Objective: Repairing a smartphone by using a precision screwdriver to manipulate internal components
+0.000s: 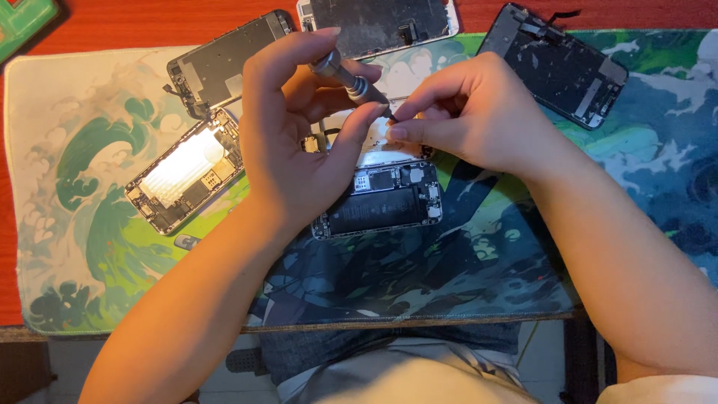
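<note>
On the mat (90,187), mid-tabletop, the open phone (381,198) lies under both hands. Risk, as I judge it: the driver (345,78) tip slips off a small screw and gouges the board, since the grip is high and angled. Left hand (299,142) fingers closed round the driver shaft. Right hand (471,112) fingers pinched shut at the tip; whether they hold a screw, can't tell. Spare phone (183,176) and screens (224,60) lie nearby.

An opened phone (381,198) lies mid-mat (67,284), another opened phone (183,170) to its left.
</note>
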